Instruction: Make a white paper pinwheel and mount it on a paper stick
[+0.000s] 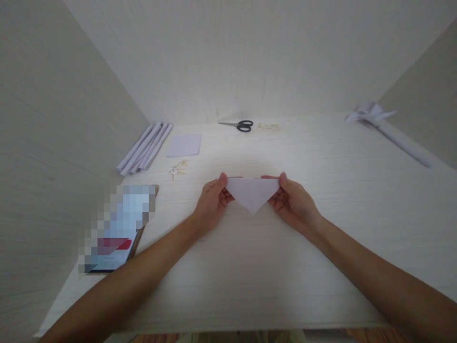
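Note:
A white sheet of paper folded into a triangle (253, 193) is held up over the middle of the table, its long edge away from me and its point toward me. My left hand (213, 200) pinches the left corner, thumb on top and fingers behind. At the right corner, my right hand (293, 202) grips the paper in the same way. Parts of the fingers on both sides are hidden behind the paper.
Rolled paper tubes (144, 147) lie at the left wall, near a square paper stack (184, 145) and small sticks (178, 168). A tablet or phone (117, 233) lies front left. Scissors (239, 125) and pale bits (269, 127) lie at the back. A paper pinwheel-like piece (392, 131) leans right.

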A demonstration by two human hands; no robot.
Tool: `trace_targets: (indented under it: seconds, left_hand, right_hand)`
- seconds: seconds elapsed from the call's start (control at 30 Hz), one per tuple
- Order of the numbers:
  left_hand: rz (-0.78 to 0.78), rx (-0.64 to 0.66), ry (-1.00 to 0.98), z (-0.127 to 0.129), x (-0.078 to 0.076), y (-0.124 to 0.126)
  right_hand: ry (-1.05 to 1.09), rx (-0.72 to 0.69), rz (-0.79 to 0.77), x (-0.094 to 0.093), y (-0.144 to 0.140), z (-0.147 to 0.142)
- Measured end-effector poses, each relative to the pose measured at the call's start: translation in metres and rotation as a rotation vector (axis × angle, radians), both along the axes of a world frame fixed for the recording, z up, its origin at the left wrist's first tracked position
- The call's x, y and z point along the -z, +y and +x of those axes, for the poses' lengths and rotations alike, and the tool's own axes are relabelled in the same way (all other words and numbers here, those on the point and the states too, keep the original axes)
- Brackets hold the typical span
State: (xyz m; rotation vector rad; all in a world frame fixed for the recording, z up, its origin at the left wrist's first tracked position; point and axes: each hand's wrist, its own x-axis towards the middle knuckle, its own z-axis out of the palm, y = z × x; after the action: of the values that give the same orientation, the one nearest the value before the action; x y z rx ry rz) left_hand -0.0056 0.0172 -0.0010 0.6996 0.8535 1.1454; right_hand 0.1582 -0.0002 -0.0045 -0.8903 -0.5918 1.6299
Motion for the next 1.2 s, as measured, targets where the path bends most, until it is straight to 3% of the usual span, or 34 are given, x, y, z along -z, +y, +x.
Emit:
trace_targets:
  seconds: [0.43, 0.77, 0.97, 1.2]
  left_hand:
    - [-0.279, 0.111, -0.157, 0.005, -0.007, -0.006]
    - [-0.362, 0.172, -0.171, 0.008, -0.005, -0.013]
    - [-0.276, 0.142, -0.181, 0.004, -0.001, -0.007]
    - [0.017, 0.069, 0.041, 0.001, 0.001, -0.004]
  right_hand:
    - [0.121, -0.078, -0.096, -0.007, -0.003, -0.003]
    - [0.184, -0.121, -0.149, -0.005, -0.005, -0.005]
    - [0.082, -0.066, -0.076, -0.003, -0.001, -0.002]
    - [-0.045, 0.08, 0.041, -0.001, 0.002, 0.0]
